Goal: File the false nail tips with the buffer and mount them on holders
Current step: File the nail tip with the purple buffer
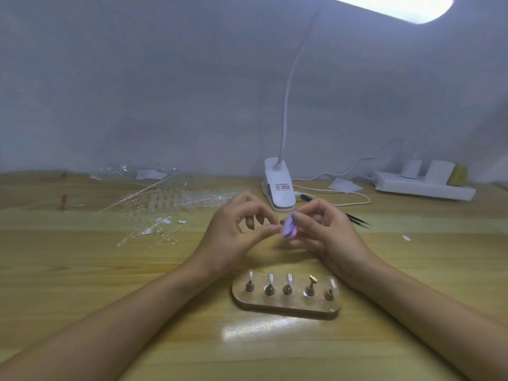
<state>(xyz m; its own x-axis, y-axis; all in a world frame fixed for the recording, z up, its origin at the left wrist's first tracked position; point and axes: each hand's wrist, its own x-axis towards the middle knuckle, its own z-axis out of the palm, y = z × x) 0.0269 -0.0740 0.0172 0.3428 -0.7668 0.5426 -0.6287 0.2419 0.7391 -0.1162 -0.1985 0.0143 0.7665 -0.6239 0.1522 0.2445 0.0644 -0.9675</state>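
**Q:** What did the stand contain?

**A:** The wooden base [286, 307] lay on the desk [110, 298], nearest the person. It carried five holders in one row. Four of them, counting from the first holder [249, 286], each bore one clear nail tip [250, 275]. The fourth holder from the left [310, 285] was bare, with a gold-coloured top, and it leaned to the right.

**Q:** Where was the buffer, and how did it look?

**A:** The buffer [288, 229] was held above the desk, beyond the base and between both hands. It was a small block, purple on its face with a pink layer at the edge.

**Q:** What was the state of the hands?

**A:** The right hand [327, 232] gripped the buffer with curled fingers. The left hand [233, 232] had thumb and forefinger pinched together, touching the buffer. Whether a tip sat in that pinch could not be told.

**Q:** What else was on the desk?

**A:** There was one clip lamp [280, 188], one pair of black tweezers [358, 220], one white power strip [423, 187] and a scatter of clear plastic strips [170, 200] at far left.
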